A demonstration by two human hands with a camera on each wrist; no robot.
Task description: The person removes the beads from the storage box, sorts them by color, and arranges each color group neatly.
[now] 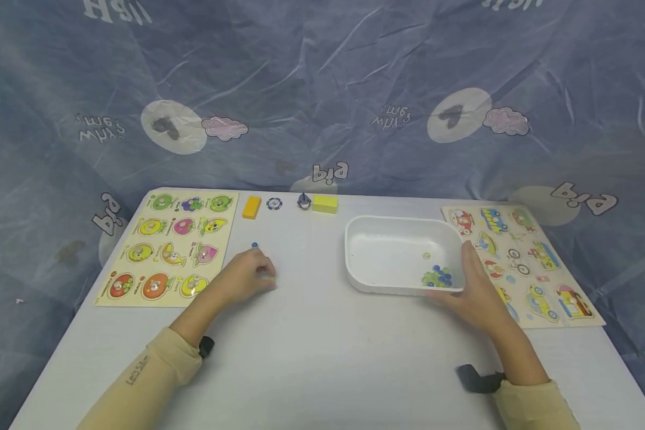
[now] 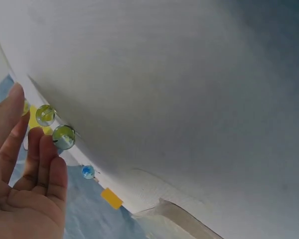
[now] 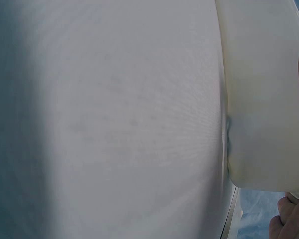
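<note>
My left hand (image 1: 247, 278) is low over the table with its fingers curled. In the left wrist view its thumb and index finger pinch a yellowish marble (image 2: 26, 107), partly hidden. Two green-yellow glass marbles (image 2: 64, 137) show right at the other fingertips; the head view hides them behind the hand. A blue marble (image 1: 255, 245) lies just beyond the knuckles. With my right hand (image 1: 475, 292) I grip the right end of a white plastic tub (image 1: 387, 289), thumb along its side. Inside, green and blue marbles (image 1: 438, 276) cluster at the near right corner, one green marble (image 1: 427, 255) apart.
A fruit puzzle board (image 1: 161, 239) lies at the left, a vehicle puzzle board (image 1: 521, 269) at the right, partly behind the tub. Along the back edge are an orange block (image 1: 251, 207), a poker chip (image 1: 274, 203), a small dark figurine (image 1: 304, 202) and a yellow block (image 1: 325, 204).
</note>
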